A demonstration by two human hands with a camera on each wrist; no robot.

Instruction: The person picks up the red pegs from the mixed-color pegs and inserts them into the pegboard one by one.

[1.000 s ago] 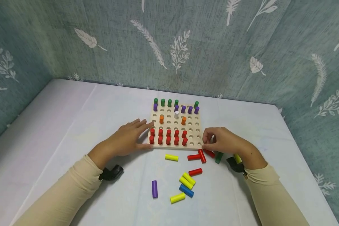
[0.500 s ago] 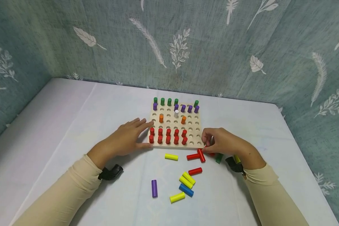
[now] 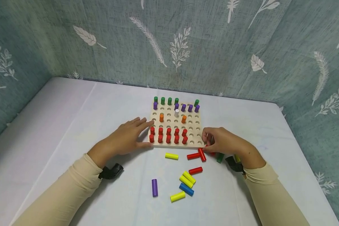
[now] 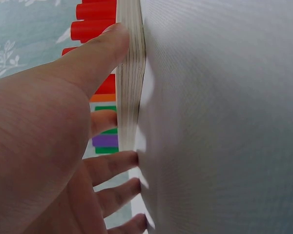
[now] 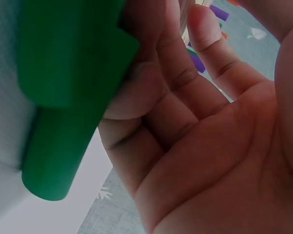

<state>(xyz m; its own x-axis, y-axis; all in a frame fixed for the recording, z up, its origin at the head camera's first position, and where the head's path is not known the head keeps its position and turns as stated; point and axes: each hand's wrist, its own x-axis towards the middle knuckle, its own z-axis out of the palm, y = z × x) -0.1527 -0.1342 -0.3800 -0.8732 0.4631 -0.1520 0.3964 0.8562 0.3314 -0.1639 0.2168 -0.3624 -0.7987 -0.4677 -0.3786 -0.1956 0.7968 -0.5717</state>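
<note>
My left hand (image 3: 125, 138) rests at the left edge of a wooden pegboard (image 3: 169, 145), fingers extended. In the left wrist view the thumb (image 4: 118, 39) presses the board's edge. My right hand (image 3: 224, 141) is by the front right corner, fingers curled, pinching a red peg (image 3: 212, 154) mostly hidden beneath it. A green peg (image 3: 220, 157) lies beside that hand; in the right wrist view green pegs (image 5: 58, 151) fill the foreground. Two rows of red pegs (image 3: 168, 139) stand at the board's front, with orange, white, purple and green pegs further back.
Loose red pegs (image 3: 193, 156), yellow pegs (image 3: 177, 196), a blue peg (image 3: 186, 189) and a purple peg (image 3: 154, 187) lie on the white tabletop (image 3: 124, 201) in front of the board. Another yellow peg (image 3: 237, 158) shows by the right wrist. A patterned cloth (image 3: 110, 37) hangs behind.
The right thumb and fingertips have shifted slightly down onto the red peg by the corner, and that peg's end now shows above the thumb. The left hand has stayed in place.
</note>
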